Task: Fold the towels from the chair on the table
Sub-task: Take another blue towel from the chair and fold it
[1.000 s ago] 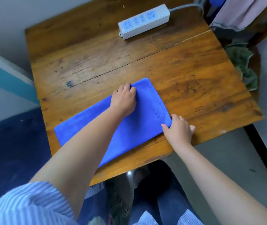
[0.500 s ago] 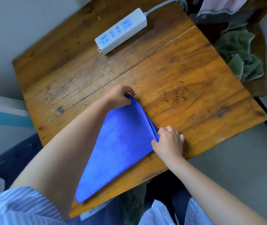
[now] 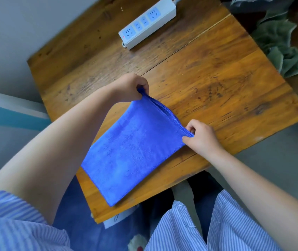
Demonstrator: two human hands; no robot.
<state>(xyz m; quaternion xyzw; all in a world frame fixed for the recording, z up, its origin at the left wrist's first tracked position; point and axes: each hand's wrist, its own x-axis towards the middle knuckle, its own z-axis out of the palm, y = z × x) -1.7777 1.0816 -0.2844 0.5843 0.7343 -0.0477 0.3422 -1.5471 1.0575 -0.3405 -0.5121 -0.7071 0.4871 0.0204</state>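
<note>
Left hand (image 3: pixel 129 87) pinches the blue towel's (image 3: pixel 131 151) far corner, right hand (image 3: pixel 201 136) its right corner, seemingly lifted off the table (image 3: pixel 226 78).

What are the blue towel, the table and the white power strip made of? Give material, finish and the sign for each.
Blue folded towel: likely microfibre, matte, fuzzy nap, stitched hem.
Brown table: wood planks, worn glossy varnish, visible grain and a seam.
White power strip: seemingly moulded plastic, smooth with a slight sheen.
</note>
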